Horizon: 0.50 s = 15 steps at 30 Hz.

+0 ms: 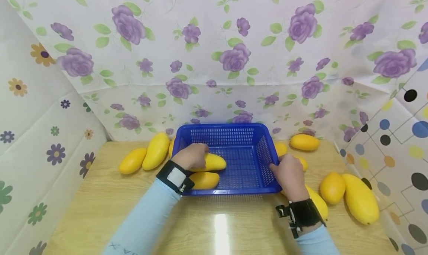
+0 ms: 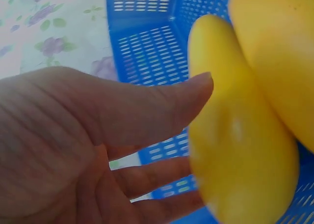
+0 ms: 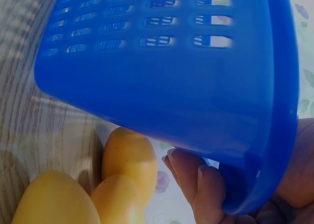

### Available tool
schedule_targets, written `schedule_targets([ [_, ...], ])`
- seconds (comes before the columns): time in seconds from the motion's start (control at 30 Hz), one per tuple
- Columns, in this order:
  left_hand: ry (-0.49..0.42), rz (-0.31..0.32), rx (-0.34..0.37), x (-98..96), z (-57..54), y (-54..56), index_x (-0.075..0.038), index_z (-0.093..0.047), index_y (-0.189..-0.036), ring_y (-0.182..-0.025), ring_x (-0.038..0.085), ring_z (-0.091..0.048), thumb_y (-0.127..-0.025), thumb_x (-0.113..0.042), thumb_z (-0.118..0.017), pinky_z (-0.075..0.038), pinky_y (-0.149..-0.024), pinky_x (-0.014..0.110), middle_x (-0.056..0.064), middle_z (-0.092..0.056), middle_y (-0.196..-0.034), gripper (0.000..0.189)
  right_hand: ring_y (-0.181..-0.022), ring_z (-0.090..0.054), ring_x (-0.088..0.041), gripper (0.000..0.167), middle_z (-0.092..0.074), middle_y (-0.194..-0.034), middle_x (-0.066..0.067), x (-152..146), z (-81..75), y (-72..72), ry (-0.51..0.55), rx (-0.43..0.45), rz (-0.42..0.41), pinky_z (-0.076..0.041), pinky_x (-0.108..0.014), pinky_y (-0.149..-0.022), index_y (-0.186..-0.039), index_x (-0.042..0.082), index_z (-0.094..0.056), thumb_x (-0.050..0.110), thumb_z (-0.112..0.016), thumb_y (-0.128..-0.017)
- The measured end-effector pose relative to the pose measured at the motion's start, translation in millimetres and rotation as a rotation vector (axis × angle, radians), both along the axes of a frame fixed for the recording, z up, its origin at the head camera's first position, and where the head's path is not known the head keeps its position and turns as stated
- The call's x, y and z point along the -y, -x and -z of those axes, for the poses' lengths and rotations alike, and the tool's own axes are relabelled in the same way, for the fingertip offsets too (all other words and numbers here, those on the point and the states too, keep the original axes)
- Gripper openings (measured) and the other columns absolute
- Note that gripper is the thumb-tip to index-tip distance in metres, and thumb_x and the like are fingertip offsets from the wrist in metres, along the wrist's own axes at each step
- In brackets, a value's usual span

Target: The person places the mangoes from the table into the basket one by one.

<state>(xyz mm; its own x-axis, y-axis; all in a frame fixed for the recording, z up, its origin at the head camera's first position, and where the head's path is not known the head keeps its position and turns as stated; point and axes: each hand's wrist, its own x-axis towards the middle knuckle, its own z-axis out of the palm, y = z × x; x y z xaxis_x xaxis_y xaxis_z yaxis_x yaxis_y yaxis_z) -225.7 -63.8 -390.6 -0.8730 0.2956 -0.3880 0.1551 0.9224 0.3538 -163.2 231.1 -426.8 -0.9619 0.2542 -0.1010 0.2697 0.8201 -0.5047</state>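
Note:
A blue plastic basket (image 1: 230,191) with slotted walls stands on the table between the hands. Inside it, at the left, lie two yellow mangoes side by side. My left hand (image 1: 192,156) reaches over the left rim and holds the farther mango (image 1: 216,162). In the left wrist view its thumb (image 2: 162,106) lies against that mango's side, and part of the other fingers passes behind it. The nearer mango (image 1: 204,181) rests beside it. With curled fingers (image 3: 210,192), my right hand (image 1: 290,177) grips the basket's right rim.
Left of the basket lie a small mango (image 1: 132,161) and a longer one (image 1: 156,151). Several more are at the right, among them one mango (image 1: 304,142) near the back and a large mango (image 1: 361,199). Patterned cloth (image 1: 214,69) walls in the wooden table (image 1: 214,225).

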Motion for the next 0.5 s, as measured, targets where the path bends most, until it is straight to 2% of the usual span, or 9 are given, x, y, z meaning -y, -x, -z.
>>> schedule_targets([
  [0.13, -0.08, 0.003, -0.072, 6.8, -12.8, 0.0, -0.011, -0.048, -0.135, -0.117, 0.023, -0.051, -0.083, -0.017, -0.068, -0.043, -0.1, 0.043, 0.006, -0.051, -0.136, 0.056, -0.058, -0.059, -0.02, 0.03, -0.063, -0.072, -0.011, 0.3, -0.5, 0.0, -0.005, 0.003, 0.006, -0.047, -0.024, -0.047, -0.096, -0.001, -0.068, 0.027, -0.067, -0.086],
  [0.2, -0.128, -0.007, -0.133, 12.4, -19.5, 0.4, -0.012, -0.045, -0.137, -0.126, 0.024, -0.047, -0.086, -0.021, -0.066, -0.041, -0.103, 0.044, 0.007, -0.047, -0.141, 0.055, -0.059, -0.059, -0.02, 0.03, -0.063, -0.073, -0.011, 0.4, -0.2, -0.1, -0.009, 0.007, 0.008, -0.047, -0.024, -0.047, -0.097, -0.001, -0.068, 0.027, -0.067, -0.086],
  [0.33, -0.227, -0.042, -0.288, 28.4, -32.3, 0.9, -0.01, -0.04, -0.139, -0.131, 0.029, -0.042, -0.09, -0.02, -0.06, -0.037, -0.106, 0.047, 0.011, -0.044, -0.142, 0.054, -0.06, -0.059, -0.02, 0.032, -0.063, -0.075, -0.011, 0.8, -0.2, -0.3, -0.02, 0.011, 0.011, -0.048, -0.025, -0.048, -0.099, -0.002, -0.067, 0.027, -0.066, -0.086],
  [0.5, -0.304, -0.176, -0.469, 52.1, -43.6, -1.5, -0.008, -0.032, -0.143, -0.132, 0.033, -0.039, -0.092, -0.017, -0.055, -0.035, -0.106, 0.051, 0.016, -0.038, -0.145, 0.057, -0.061, -0.059, -0.021, 0.032, -0.063, -0.075, -0.011, 1.6, 0.1, -0.2, -0.027, 0.014, 0.014, -0.047, -0.024, -0.048, -0.098, -0.002, -0.067, 0.028, -0.067, -0.085],
])
